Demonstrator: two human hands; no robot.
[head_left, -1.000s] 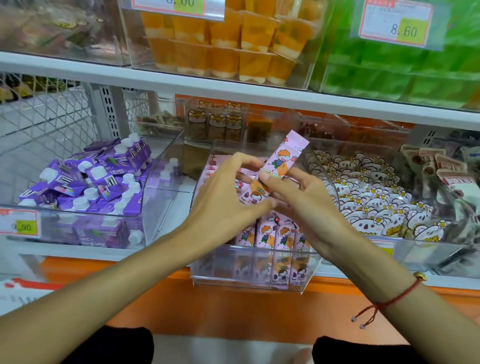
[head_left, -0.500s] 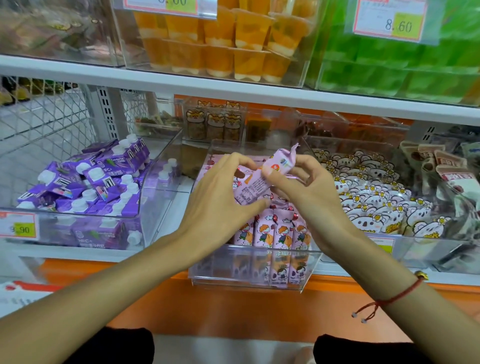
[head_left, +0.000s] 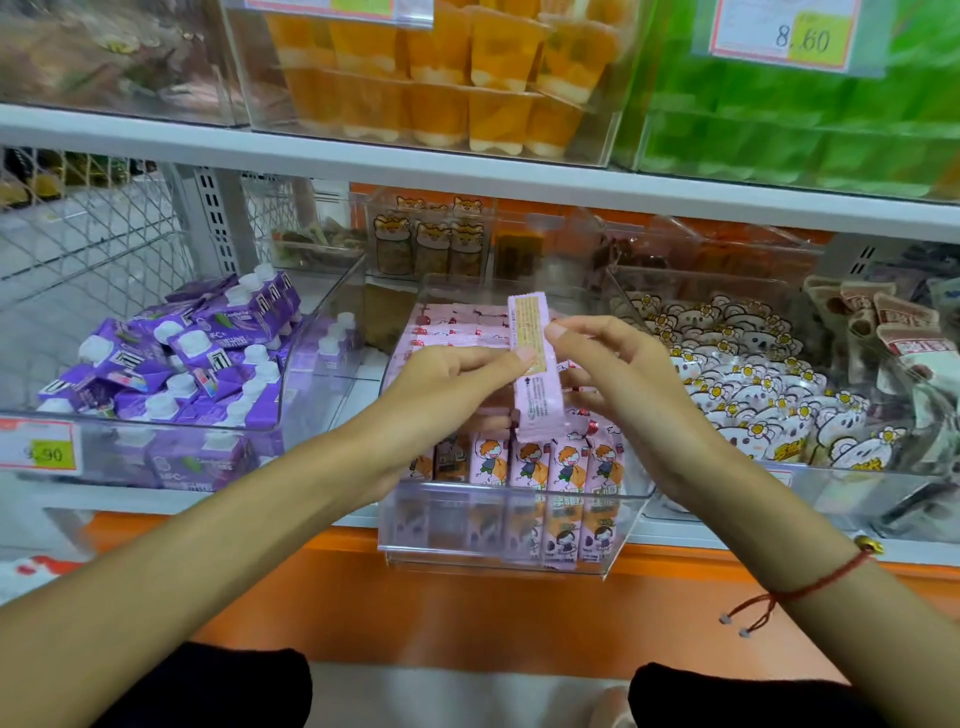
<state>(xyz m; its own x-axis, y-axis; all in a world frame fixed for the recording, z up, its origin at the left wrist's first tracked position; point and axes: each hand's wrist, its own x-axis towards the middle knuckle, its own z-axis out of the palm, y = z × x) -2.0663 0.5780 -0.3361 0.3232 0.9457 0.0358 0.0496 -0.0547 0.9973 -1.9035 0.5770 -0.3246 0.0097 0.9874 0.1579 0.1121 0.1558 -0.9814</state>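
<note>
The left grip (head_left: 441, 379) pinches the pink packet (head_left: 537, 395) at its 9 o'clock edge, and the right grip (head_left: 618, 384) pinches the 3 o'clock edge. The packet stands upright over the clear bin (head_left: 498, 564). Its back print is too small to read, and the right fingertips are hidden behind it.

A long, narrow pink snack packet (head_left: 535, 374) with crimped ends is being held nearly upright, its top leaning slightly to the left. Its printed back is being turned toward the camera, with a pale yellow text panel on the upper half and small dark print with an arrow below. It is being pinched at its side edges by the left hand (head_left: 457, 376) and the right hand (head_left: 628, 379), just above a clear plastic bin (head_left: 395, 512).
</note>
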